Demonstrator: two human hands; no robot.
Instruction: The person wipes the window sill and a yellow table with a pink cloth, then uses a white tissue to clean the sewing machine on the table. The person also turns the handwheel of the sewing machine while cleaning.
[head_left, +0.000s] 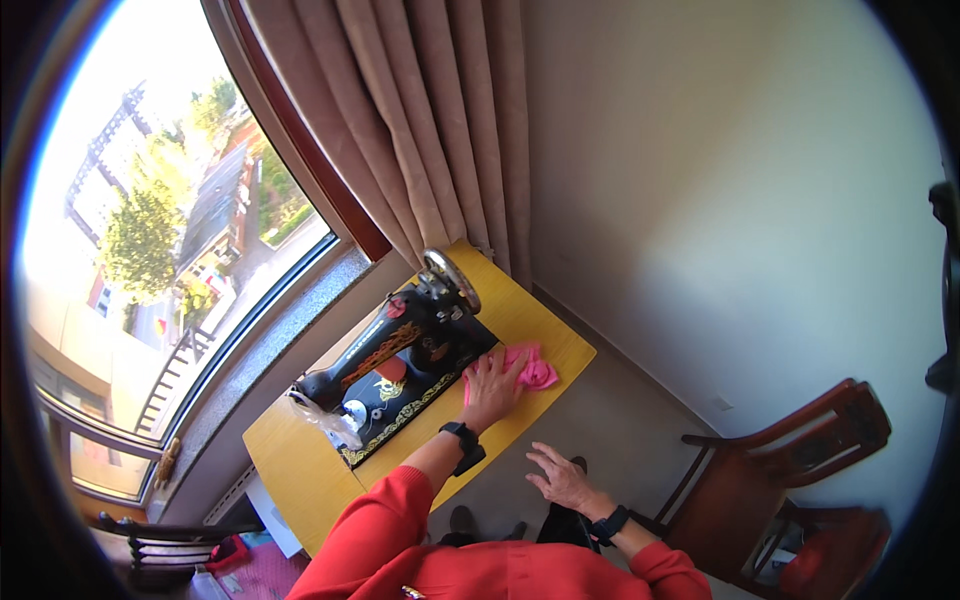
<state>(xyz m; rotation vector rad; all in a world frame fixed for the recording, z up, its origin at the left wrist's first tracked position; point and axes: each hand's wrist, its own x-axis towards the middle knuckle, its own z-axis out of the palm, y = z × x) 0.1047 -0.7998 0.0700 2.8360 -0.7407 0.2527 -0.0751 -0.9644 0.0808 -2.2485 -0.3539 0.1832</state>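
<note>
My left hand (493, 391) lies flat with spread fingers on a crumpled pink cloth (534, 369), which rests on the yellow wooden sewing table (559, 330) beside the machine's base. The black sewing machine (375, 352) has gold decoration and a metal handwheel (452, 281). An orange-red thread spool (391, 367) stands under its arm, and clear plastic (330, 421) hangs about its needle end. My right hand (561, 478) is held in the air off the table's front edge, fingers apart, with nothing in it.
A dark wooden chair (735, 502) stands at the right, with a red thing (821, 562) near it. Beyond the table hang brown curtains (420, 135); a window with a granite sill (300, 300) runs along the left. Another chair (180, 532) is at the lower left.
</note>
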